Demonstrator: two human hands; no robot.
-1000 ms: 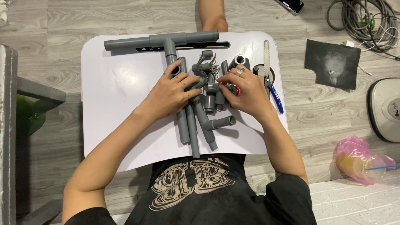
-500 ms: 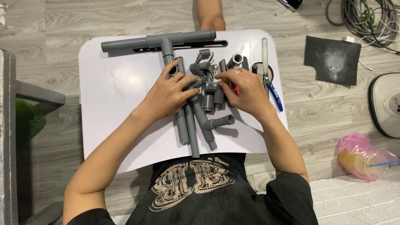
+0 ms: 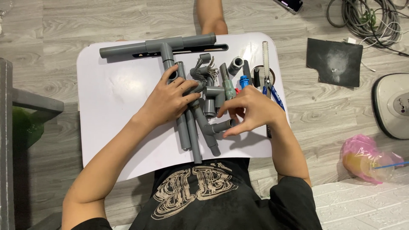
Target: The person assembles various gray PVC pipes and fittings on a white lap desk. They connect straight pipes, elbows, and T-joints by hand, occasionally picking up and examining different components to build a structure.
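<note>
1. My left hand (image 3: 170, 100) lies at frame centre, fingers curled over the grey pipe fittings (image 3: 204, 106) on the white table (image 3: 110, 106).
2. My right hand (image 3: 251, 111) hovers half open beside them, holding nothing.
3. A pink bag (image 3: 362, 157) sits lower right.

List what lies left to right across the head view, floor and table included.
Green object → white table → left hand → right hand → black square sheet → pink plastic bag → white round device.
</note>
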